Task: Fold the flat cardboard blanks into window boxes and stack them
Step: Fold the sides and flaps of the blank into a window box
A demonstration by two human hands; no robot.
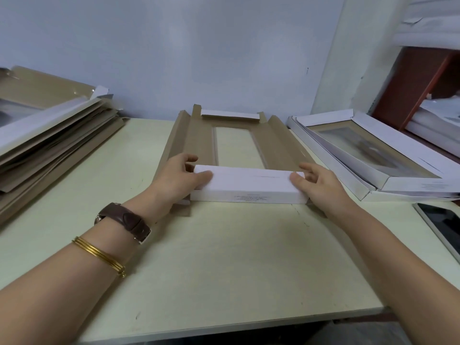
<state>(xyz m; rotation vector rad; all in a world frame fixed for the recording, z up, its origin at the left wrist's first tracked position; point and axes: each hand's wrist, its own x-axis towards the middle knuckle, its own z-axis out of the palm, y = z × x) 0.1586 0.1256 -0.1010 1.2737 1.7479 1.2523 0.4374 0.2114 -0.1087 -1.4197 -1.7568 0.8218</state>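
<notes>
Blank: the blank [199, 135] lies brown side up in the middle of the surface [224, 257], its far end at the far edge; a window [236, 145] is cut in its centre; both long sides stand half raised.
Flap: the white flap [246, 185] at the blank's near end is folded up and over into a low wall.
Left hand: the left hand [179, 178] pinches the flap's left end, thumb on top, fingers behind.
Right hand: the right hand [321, 185] pinches the right end the same way.
Handling: probably light, thin card; stiff across the panels, weak at the scores, likely to spring open if released; best held at the flap's ends close to the corners, never across the window, where the frame looks narrow and could buckle.
Pile: flat blanks [54, 130] heaped at the left edge.
Boxes: finished boxes [373, 155] stacked at the right edge.
Phone: a phone [445, 227] lies just nearer than the boxes, on the right edge.
</notes>
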